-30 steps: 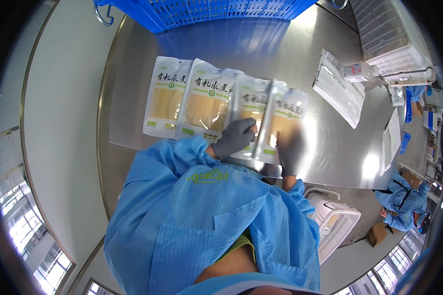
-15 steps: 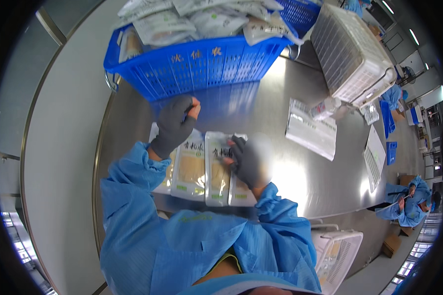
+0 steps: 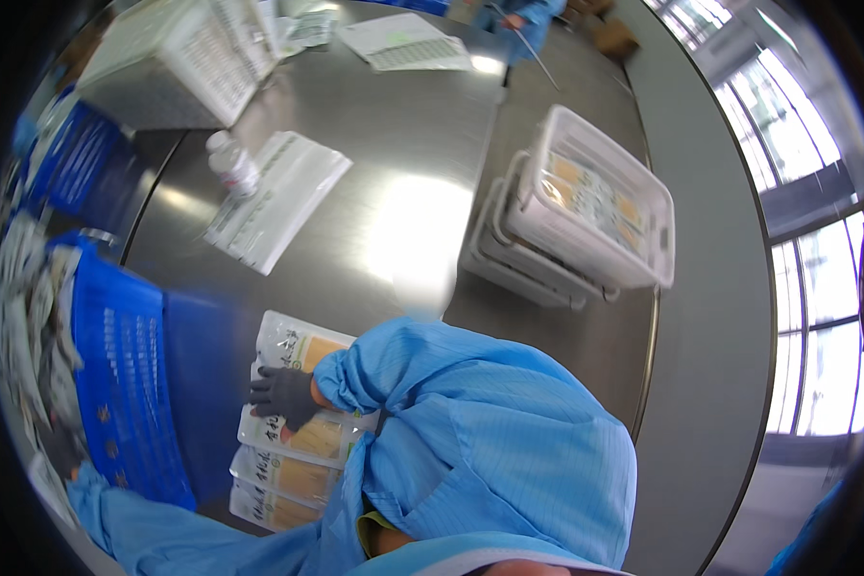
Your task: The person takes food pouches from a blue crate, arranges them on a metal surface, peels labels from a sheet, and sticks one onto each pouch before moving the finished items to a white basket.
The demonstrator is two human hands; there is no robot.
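My right hand (image 3: 286,396), in a grey fingerless glove, rests with fingers spread on a row of flat white pouches (image 3: 259,432). Each pouch has a window showing beige-yellow contents. They overlap side by side on the steel table, close to my body. At the far left, my gloved left hand (image 3: 60,449) reaches over the blue plastic crate (image 3: 130,384) to the pile of filled white pouches (image 3: 31,326) in it. Its fingers are blurred and partly hidden among the pouches, so any hold is unclear.
On the steel table (image 3: 355,125) are a white bottle (image 3: 230,163), a flat silvery-white bag (image 3: 278,206), a white crate (image 3: 168,72) and paper sheets (image 3: 403,40). White baskets (image 3: 595,206) with pouches stand right of the table. Another person's blue sleeve (image 3: 536,24) shows beyond.
The view has swung right, bringing the white baskets into full sight. My left hand has gone from above the pouch row to the blue crate; my right hand has settled on the pouches.
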